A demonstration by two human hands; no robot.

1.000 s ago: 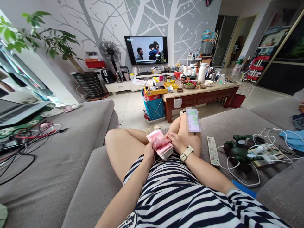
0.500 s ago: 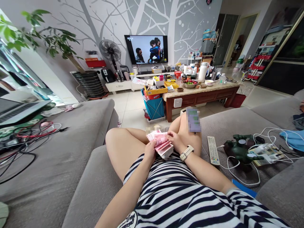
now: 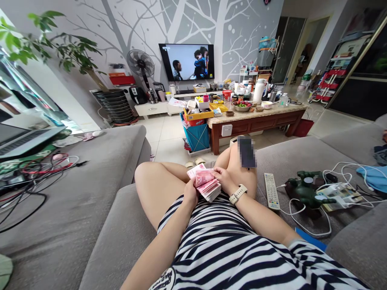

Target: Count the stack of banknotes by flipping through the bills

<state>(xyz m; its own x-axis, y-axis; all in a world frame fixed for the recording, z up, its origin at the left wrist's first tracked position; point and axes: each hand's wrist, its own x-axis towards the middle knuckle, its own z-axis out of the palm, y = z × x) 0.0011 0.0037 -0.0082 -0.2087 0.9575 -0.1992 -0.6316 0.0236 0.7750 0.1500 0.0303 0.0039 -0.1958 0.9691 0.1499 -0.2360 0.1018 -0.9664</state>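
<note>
A wad of pink banknotes (image 3: 208,186) is held above my lap, bent and fanned, with "100" showing on the upper note. My left hand (image 3: 191,191) is closed around the wad's left side, its fingers partly hidden beneath the notes. At the upper right, my right hand (image 3: 223,179) pinches the notes' edge between thumb and fingers. A pale watch (image 3: 238,194) is on that wrist. On my right thigh lies a blurred, dark-screened phone (image 3: 247,153).
A remote control (image 3: 271,191), a dark green object (image 3: 305,193) and white cables lie on the sofa at right. At left are a laptop (image 3: 30,141) and tangled cords (image 3: 39,177). Ahead, a crowded coffee table (image 3: 256,129) stands beside a blue bin (image 3: 196,137).
The upper note has opened out, showing its "100" more plainly, while both hands stay almost in place. The phone's screen has gone from lit to dark. The television picture differs.
</note>
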